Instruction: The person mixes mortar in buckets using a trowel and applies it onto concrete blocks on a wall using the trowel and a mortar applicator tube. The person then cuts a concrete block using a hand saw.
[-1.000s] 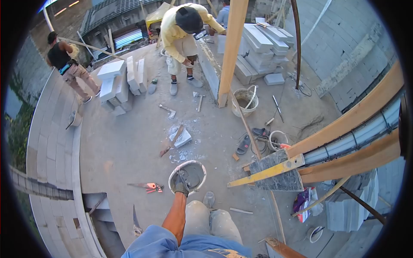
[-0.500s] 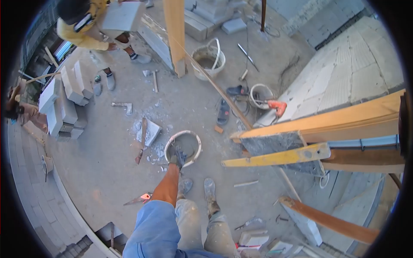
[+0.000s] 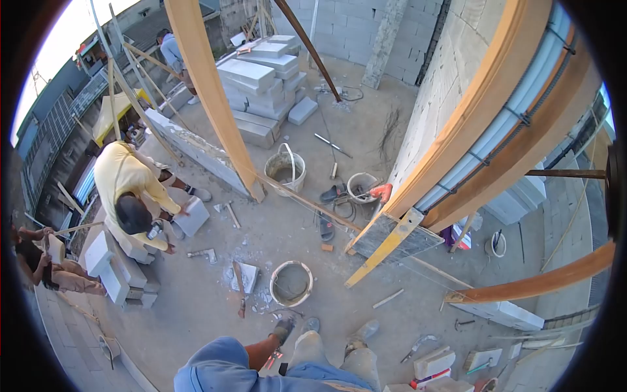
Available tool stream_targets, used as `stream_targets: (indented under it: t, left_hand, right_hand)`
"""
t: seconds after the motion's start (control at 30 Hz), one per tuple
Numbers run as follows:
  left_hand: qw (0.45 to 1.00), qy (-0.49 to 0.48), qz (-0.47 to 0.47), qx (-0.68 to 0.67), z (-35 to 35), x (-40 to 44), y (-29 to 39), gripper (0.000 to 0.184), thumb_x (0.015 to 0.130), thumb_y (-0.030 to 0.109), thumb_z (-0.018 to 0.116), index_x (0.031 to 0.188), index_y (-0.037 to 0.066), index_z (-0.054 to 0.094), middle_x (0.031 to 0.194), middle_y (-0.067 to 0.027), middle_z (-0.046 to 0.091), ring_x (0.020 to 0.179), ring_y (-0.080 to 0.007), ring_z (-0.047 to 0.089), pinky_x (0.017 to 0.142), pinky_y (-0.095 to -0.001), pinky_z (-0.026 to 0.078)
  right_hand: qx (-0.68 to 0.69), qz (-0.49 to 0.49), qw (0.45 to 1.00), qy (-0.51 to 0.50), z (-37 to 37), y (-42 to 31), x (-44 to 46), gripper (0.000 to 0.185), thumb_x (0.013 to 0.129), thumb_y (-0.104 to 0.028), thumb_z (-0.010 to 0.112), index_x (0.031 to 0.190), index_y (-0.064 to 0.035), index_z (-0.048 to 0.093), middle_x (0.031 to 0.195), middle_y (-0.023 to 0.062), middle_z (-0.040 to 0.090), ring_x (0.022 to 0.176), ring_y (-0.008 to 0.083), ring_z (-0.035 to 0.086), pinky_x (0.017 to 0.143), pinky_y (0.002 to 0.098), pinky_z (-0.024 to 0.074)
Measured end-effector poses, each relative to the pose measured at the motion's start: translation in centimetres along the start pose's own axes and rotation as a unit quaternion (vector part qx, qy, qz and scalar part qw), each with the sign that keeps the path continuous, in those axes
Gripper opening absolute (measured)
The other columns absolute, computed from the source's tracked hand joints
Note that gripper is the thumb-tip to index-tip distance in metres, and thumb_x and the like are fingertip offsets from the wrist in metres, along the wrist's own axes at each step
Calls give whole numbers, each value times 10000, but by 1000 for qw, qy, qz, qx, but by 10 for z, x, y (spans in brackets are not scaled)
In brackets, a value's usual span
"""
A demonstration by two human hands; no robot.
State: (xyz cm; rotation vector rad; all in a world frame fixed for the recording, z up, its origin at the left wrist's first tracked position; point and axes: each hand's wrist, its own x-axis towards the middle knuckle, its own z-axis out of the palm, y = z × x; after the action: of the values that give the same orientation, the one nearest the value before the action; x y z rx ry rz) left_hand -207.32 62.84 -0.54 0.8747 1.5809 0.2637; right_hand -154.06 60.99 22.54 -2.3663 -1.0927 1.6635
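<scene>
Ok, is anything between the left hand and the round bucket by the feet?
Only a thin, dark, curved piece shows between the left hand and the bucket; whether it is held or lying loose, I cannot tell. Nothing else visible stands in the way.

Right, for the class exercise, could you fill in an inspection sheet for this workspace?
Surface: grey floor, white crumbs scattered around a white block.
Job's things: bucket of grey mix, upright; left hand outside it, nearest to it.
Clutter: hammer, sandals and a long brown tool lying across the white block.
Hands: left, can't tell whether it holds anything; right hand, not in view.
Cables: dark cord loose on the floor by a smaller bucket.
Surroundings: stacked blocks; co-worker in yellow bending near other blocks; two more people, one partly cut off at the left.
</scene>
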Motion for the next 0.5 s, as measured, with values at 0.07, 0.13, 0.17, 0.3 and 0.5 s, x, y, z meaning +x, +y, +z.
stream_targets:
  t: [0.07,0.13,0.17,0.3,0.5]
  left_hand:
    - [991,-74,-23,105,19,-32,-12,484,1021,427,354,1358,132,537,1330,-58,583,1114,-205,587,866,-403,455]
    - [984,-83,-33,156,7,-53,-2,486,1021,425,351,1370,132,521,1351,-64,561,1140,-212,566,884,-405,444]
    - [984,-67,-39,162,-7,-59,0,488,1021,424,349,1376,132,513,1361,-67,549,1152,-216,556,892,-405,438]
    - [987,47,-86,124,-91,-76,18,496,1020,420,343,1399,132,480,1402,-79,504,1203,-230,514,928,-409,416]
    - [985,68,-56,150,-66,-39,144,511,1020,415,333,1435,133,431,1463,-97,436,1279,-252,451,981,-415,384]
  right_hand:
    - [9,-15,1000,2,0,8,-2,245,869,-304,598,886,-83,702,845,155,673,822,314,640,722,443,496]
    - [26,-15,1000,7,-3,18,-13,246,866,-305,597,888,-85,704,849,156,674,830,318,642,730,445,497]
    - [34,-12,999,12,-3,28,-18,247,865,-306,596,889,-85,705,851,157,674,834,319,642,734,446,497]
    - [61,11,998,24,-6,122,-40,251,861,-309,594,894,-88,709,860,160,677,850,326,646,750,450,499]
    - [-65,-221,958,172,89,383,-80,258,854,-314,591,901,-93,716,873,165,680,874,337,651,774,456,502]
